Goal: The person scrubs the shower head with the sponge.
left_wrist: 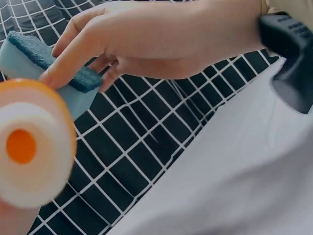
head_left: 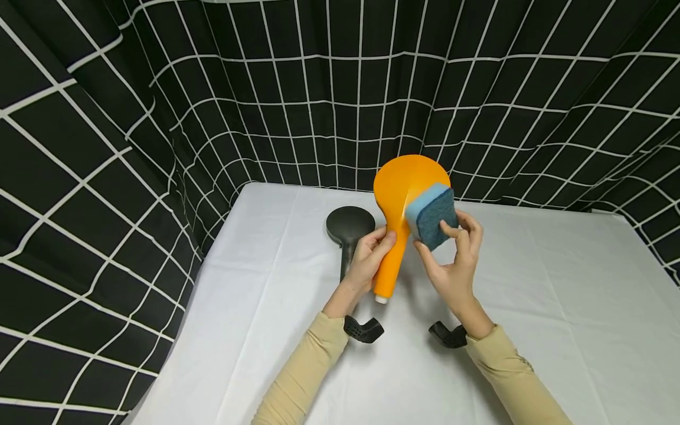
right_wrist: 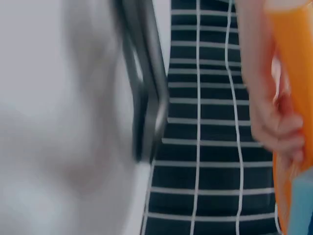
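Gripping orange shower head [head_left: 411, 172] by its handle [head_left: 391, 264] in left hand [head_left: 366, 258], seemingly for steadiness; pinching sponge [head_left: 434, 219] in right hand [head_left: 455, 270] (likely leaving pale foam [head_left: 425, 198] free).

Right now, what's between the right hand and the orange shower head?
The blue sponge, pinched by the right hand. The head view shows it overlapping the orange shower head; whether they touch is unclear.
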`<move>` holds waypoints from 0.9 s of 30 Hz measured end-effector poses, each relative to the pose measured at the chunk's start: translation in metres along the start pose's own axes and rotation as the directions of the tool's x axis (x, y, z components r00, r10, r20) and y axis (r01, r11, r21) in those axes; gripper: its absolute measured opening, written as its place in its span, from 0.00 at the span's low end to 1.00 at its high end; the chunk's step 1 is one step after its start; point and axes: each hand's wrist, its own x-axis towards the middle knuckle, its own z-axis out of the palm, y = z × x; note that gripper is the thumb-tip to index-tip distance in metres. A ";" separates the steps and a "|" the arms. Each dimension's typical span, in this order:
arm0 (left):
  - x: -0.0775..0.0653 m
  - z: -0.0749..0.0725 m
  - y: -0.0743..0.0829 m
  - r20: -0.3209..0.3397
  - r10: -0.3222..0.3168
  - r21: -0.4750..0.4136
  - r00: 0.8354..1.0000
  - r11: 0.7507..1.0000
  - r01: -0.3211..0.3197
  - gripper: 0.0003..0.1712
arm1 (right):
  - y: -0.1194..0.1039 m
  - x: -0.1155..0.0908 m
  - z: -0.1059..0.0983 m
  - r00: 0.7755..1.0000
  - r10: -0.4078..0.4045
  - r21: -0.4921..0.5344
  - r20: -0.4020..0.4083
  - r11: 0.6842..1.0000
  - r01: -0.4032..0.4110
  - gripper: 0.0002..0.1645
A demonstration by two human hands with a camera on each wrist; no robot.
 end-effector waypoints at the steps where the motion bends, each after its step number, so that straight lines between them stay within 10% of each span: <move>1: 0.000 0.000 0.001 -0.001 0.002 -0.006 1.000 1.000 -0.002 0.19 | -0.005 0.000 0.000 1.000 0.004 0.021 0.017 1.000 -0.005 0.32; 5: -0.003 -0.001 0.010 -0.003 0.006 -0.018 1.000 1.000 -0.006 0.19 | -0.006 -0.023 0.001 0.979 -0.124 0.143 0.164 0.985 0.101 0.28; 10: -0.007 0.001 0.025 -0.010 0.019 0.027 1.000 0.999 -0.019 0.19 | 0.005 -0.059 -0.004 0.855 -0.377 0.277 0.358 0.917 0.288 0.22; 12: -0.007 0.002 0.025 -0.005 0.018 0.022 1.000 1.000 -0.018 0.18 | 0.009 -0.060 -0.006 0.839 -0.399 0.286 0.370 0.908 0.306 0.21; 19: -0.004 0.004 0.000 -0.006 -0.032 -0.066 0.999 0.997 0.032 0.19 | 0.001 -0.013 -0.007 0.978 -0.147 0.083 0.147 0.987 0.135 0.28; 23: -0.003 0.005 -0.005 0.000 -0.036 -0.047 0.999 0.998 0.035 0.19 | -0.007 -0.005 -0.005 0.995 -0.075 0.031 0.065 0.997 0.073 0.30; 27: -0.002 0.001 -0.003 0.002 -0.016 -0.065 1.000 0.998 0.016 0.20 | -0.015 -0.021 -0.004 0.976 -0.144 0.124 0.163 0.984 0.124 0.28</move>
